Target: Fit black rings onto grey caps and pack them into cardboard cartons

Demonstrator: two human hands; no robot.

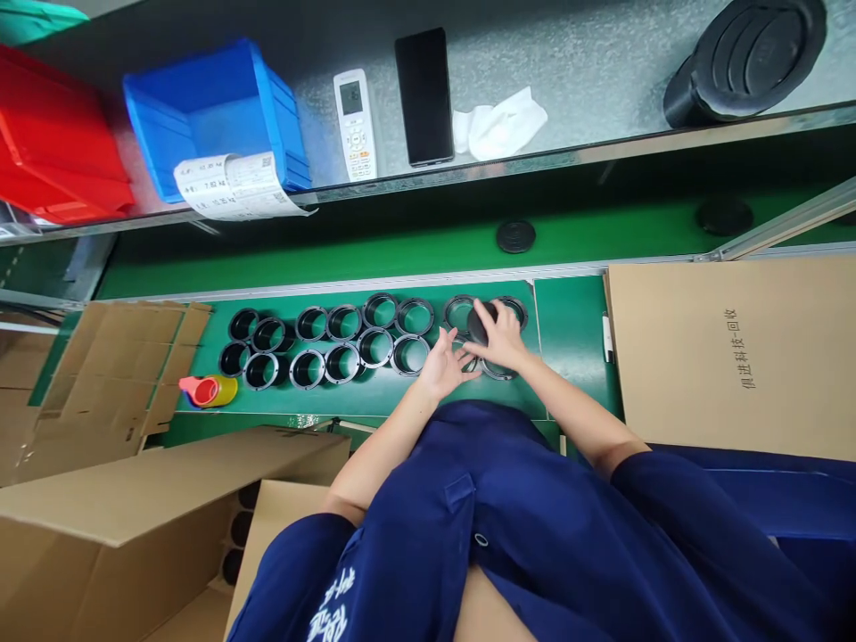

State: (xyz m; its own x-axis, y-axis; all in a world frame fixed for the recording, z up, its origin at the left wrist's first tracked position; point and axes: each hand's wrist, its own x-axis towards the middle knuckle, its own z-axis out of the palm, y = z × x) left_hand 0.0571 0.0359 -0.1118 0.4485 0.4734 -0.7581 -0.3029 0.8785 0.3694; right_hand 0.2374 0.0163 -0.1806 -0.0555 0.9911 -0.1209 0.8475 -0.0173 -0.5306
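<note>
Navy shirt (562,508) nearest. Right hand (506,341) fingers grip black round cap (477,325); left hand (441,366) fingers spread. Cap likely light, stiff; rim best hold.

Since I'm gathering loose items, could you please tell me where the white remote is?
In the head view, the white remote lies left of centre on the shelf, between the blue bin and the black phone.

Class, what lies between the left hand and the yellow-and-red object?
The head view shows several black rings between the left hand and the yellow-and-red object.
</note>
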